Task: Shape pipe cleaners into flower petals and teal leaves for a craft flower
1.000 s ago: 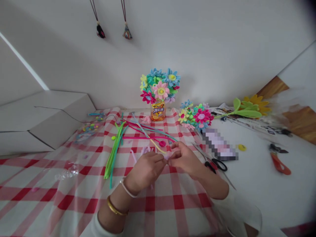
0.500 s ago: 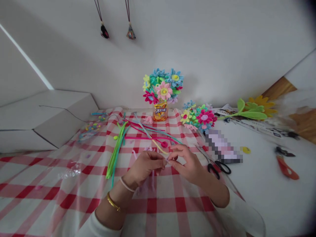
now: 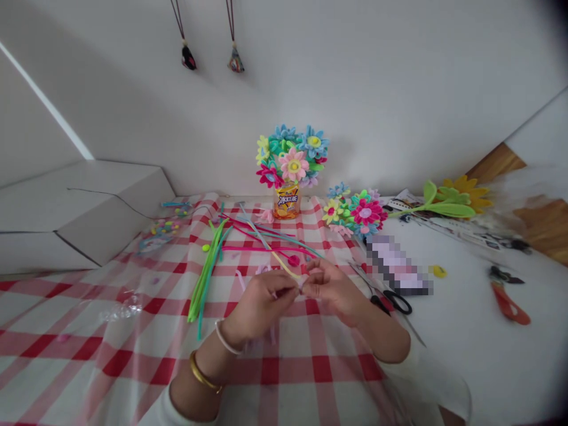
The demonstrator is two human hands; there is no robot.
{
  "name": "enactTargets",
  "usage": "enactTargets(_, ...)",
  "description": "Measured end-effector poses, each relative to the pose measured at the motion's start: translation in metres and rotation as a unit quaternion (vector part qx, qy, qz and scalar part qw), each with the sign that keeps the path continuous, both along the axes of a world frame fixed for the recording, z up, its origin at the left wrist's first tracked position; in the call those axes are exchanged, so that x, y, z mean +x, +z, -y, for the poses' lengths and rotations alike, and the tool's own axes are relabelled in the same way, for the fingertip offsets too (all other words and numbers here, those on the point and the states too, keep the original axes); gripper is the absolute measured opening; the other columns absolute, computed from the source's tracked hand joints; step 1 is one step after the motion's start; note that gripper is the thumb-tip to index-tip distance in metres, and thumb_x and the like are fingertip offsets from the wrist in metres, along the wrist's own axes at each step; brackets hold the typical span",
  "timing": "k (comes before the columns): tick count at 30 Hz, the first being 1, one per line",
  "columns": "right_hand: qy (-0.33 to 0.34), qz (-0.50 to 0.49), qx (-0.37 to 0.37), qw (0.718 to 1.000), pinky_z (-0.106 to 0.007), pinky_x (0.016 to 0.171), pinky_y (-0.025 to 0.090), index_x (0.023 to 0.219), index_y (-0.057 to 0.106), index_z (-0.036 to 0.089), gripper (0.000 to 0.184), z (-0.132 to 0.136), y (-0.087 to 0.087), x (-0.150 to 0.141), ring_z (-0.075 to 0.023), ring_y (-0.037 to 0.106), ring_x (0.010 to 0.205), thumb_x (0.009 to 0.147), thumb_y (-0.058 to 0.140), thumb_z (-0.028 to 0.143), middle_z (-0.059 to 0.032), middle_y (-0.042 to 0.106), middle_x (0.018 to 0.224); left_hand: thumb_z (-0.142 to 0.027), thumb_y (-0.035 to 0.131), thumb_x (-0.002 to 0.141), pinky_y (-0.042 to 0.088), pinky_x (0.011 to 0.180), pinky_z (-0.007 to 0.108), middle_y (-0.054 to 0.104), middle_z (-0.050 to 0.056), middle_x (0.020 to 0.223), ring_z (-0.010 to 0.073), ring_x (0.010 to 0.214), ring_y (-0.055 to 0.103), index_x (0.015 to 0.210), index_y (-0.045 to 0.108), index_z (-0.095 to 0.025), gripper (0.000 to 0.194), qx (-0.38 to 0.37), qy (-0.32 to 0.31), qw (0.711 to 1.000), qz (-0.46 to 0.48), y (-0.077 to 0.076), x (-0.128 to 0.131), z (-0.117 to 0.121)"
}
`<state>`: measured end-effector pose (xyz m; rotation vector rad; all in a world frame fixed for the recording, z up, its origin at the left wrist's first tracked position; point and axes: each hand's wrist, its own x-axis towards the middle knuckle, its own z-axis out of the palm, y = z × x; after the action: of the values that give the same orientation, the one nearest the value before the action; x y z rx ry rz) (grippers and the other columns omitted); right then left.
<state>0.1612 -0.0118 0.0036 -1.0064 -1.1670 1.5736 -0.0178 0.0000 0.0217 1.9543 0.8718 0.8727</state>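
My left hand (image 3: 265,300) and my right hand (image 3: 336,291) meet over the middle of the checked cloth, thumbs and fingertips pinched together. Between them is a small pale purple pipe cleaner (image 3: 301,284), mostly covered by the fingers. A pale yellow pipe cleaner (image 3: 284,264) runs up and away just behind the fingertips. Loose pale purple pipe cleaners (image 3: 241,280) lie under and beside my left hand. Pink pipe cleaners (image 3: 248,248) cross the cloth beyond both hands. To the left is a bundle of green pipe cleaners (image 3: 206,272).
Black-handled scissors (image 3: 397,302) and a blurred-out phone-like object (image 3: 397,265) lie right of my right hand. Fuzzy flowers fill an orange-labelled container (image 3: 287,201) by the wall; a second flower bunch (image 3: 357,212) lies right of it. A white box (image 3: 80,219) stands left.
My right hand's raised fingers have curled down toward the thumb at the pinched piece. Both hands stay together in nearly the same place; the view has shifted slightly.
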Motion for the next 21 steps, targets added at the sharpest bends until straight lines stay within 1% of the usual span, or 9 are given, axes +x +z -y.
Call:
enactTargets(2,-0.059,0.094,0.106,0.988,-0.027,0.064,0.044,0.095,0.046,0.024,0.04,0.001,0.003,0.002,-0.0138,0.059,0.068,0.065,0.071,0.023,0.0038,0.063,0.071,-0.026,0.059,0.074,0.032,0.047,0.022,0.052,0.0,0.054,0.0083,0.048,0.044,0.063,0.063,-0.014,0.018,-0.167,0.025,0.983,0.075,-0.002,0.003,0.0)
enactTargets(5,-0.11,0.246,0.279,0.922,-0.033,0.076,0.045,0.091,0.054,0.024,0.023,0.006,0.008,0.005,-0.0193,0.06,0.088,0.071,0.067,0.025,-0.0021,0.066,0.087,-0.026,0.067,0.066,0.031,0.043,0.021,0.055,-0.001,0.053,0.0066,0.041,0.044,0.064,0.064,-0.012,0.015,-0.334,0.026,0.925,0.178,-0.006,0.006,0.0)
enactTargets(8,-0.107,0.315,0.407,0.851,-0.036,0.084,0.043,0.086,0.058,0.024,0.009,0.011,0.008,0.006,-0.0209,0.059,0.096,0.078,0.059,0.022,-0.0049,0.064,0.095,-0.024,0.07,0.062,0.031,0.042,0.02,0.058,0.001,0.054,0.0059,0.039,0.044,0.064,0.066,-0.01,0.014,-0.393,0.008,0.894,0.215,-0.006,0.006,0.0)
enactTargets(11,-0.083,0.294,0.435,0.847,-0.036,0.086,0.042,0.092,0.055,0.023,0.016,0.014,0.008,0.005,-0.0206,0.056,0.1,0.078,0.056,0.016,-0.0053,0.063,0.095,-0.023,0.069,0.063,0.03,0.041,0.02,0.057,0.001,0.054,0.0057,0.039,0.044,0.063,0.066,-0.009,0.014,-0.408,-0.009,0.89,0.203,-0.007,0.006,0.0)
enactTargets(14,-0.035,0.218,0.324,0.92,-0.034,0.078,0.043,0.096,0.049,0.023,0.025,0.013,0.008,0.003,-0.0189,0.057,0.09,0.074,0.057,0.013,-0.0002,0.061,0.078,-0.025,0.066,0.067,0.031,0.043,0.021,0.055,0.001,0.053,0.0064,0.041,0.043,0.062,0.065,-0.01,0.015,-0.369,-0.032,0.915,0.16,-0.009,0.006,0.001)
enactTargets(16,-0.003,0.121,0.178,0.977,-0.029,0.065,0.042,0.099,0.045,0.024,0.033,0.011,0.008,0.001,-0.0149,0.057,0.071,0.071,0.058,0.012,0.0042,0.057,0.067,-0.025,0.063,0.071,0.032,0.046,0.021,0.054,0.001,0.054,0.0076,0.046,0.044,0.064,0.065,-0.012,0.015,-0.269,-0.036,0.956,0.112,-0.009,0.006,0.001)
enactTargets(17,0.009,0.063,0.104,0.993,-0.027,0.06,0.041,0.099,0.045,0.024,0.036,0.01,0.007,0.0,-0.0128,0.055,0.063,0.069,0.059,0.011,0.0056,0.056,0.065,-0.024,0.061,0.073,0.034,0.049,0.022,0.054,0.001,0.056,0.0087,0.05,0.045,0.066,0.066,-0.013,0.014,-0.192,-0.038,0.977,0.084,-0.009,0.005,0.001)
enactTargets(19,0.02,-0.045,-0.008,0.999,-0.025,0.058,0.04,0.094,0.047,0.023,0.036,0.007,0.004,-0.003,-0.0103,0.052,0.057,0.064,0.062,0.011,0.007,0.054,0.062,-0.021,0.057,0.076,0.036,0.058,0.024,0.057,0.003,0.064,0.0111,0.06,0.048,0.07,0.067,-0.015,0.014,-0.023,-0.045,0.998,0.035,-0.006,0.004,0.001)
enactTargets(21,0.014,-0.105,-0.051,0.993,-0.025,0.06,0.041,0.089,0.049,0.022,0.032,0.004,0.001,-0.005,-0.01,0.052,0.057,0.062,0.065,0.013,0.0072,0.054,0.061,-0.019,0.054,0.077,0.037,0.064,0.026,0.06,0.005,0.071,0.0126,0.067,0.05,0.073,0.068,-0.015,0.015,0.078,-0.045,0.996,0.012,-0.003,0.004,0.0)
